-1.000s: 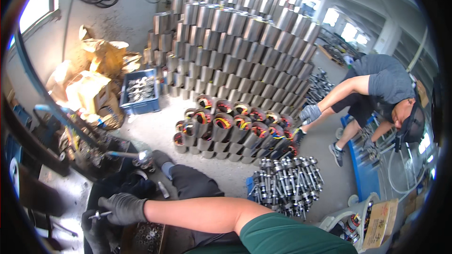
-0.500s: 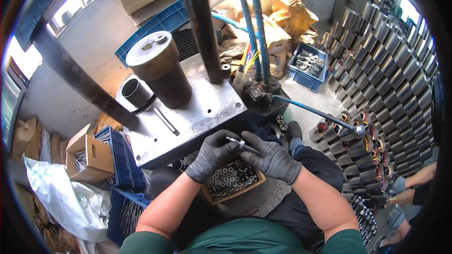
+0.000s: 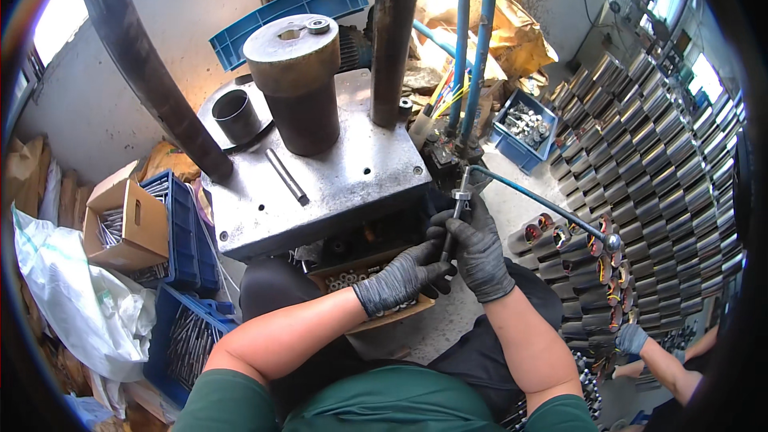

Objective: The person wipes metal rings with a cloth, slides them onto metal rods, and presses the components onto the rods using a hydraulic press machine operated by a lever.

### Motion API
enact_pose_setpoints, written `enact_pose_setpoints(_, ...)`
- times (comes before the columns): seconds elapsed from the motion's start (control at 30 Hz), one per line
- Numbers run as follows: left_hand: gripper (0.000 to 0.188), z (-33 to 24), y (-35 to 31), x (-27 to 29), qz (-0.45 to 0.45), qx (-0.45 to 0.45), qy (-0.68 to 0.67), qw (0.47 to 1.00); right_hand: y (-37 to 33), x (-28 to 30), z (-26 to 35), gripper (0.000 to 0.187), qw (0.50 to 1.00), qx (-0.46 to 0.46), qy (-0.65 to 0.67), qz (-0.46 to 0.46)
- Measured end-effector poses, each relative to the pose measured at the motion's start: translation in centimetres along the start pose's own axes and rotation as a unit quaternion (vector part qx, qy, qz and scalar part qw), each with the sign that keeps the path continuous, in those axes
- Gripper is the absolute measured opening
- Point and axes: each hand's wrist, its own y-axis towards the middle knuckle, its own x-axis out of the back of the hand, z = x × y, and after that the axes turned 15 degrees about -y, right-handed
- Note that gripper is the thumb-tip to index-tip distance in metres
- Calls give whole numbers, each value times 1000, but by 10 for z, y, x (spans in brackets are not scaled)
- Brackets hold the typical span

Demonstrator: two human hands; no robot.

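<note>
In front of the metal press table I hold a slim metal shaft [image 3: 447, 248] nearly upright, its top tilted slightly right. A shiny ring, apparently a bearing [image 3: 462, 194], sits around it near the upper end. My right hand [image 3: 480, 252], in a dark grey glove, is closed around the shaft's middle. Lower down, my gloved left hand [image 3: 398, 278] has its fingers closed about the shaft's bottom end. Below the left wrist, a cardboard box of bearings [image 3: 392, 314] is partly hidden by my arm.
On the press table [image 3: 344, 164] stand a thick stepped cylinder [image 3: 300, 104], a short dark tube [image 3: 234, 116] and a loose rod [image 3: 286, 176]. Left are blue crates of shafts [image 3: 188, 344]; right, a blue-handled lever [image 3: 544, 204] and stacked metal cylinders [image 3: 640, 160]. A co-worker's gloved hand [image 3: 632, 339] shows lower right.
The shaft has turned from nearly level to upright and moved right. My right hand rose with it, while my left hand moved right and lower on it. The view has shifted.
</note>
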Motion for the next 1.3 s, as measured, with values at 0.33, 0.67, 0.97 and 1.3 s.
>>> enact_pose_setpoints(0.33, 35, -5, -9, 5, 3, -16, 60, 998, 11, 23, 5, 51, 991, -36, 129, 27)
enact_pose_setpoints(0.67, 21, -22, -29, -4, -48, 4, 118, 992, 13, 16, 6, 40, 974, -64, 213, 45)
enact_pose_setpoints(0.97, 24, -12, -15, 11, -66, -115, 136, 982, 18, 9, -24, 34, 998, 1, -39, 57)
enact_pose_setpoints(1.3, 35, -19, -11, 25, -91, -148, 62, 983, 26, -19, 24, 27, 997, -30, -65, 31)
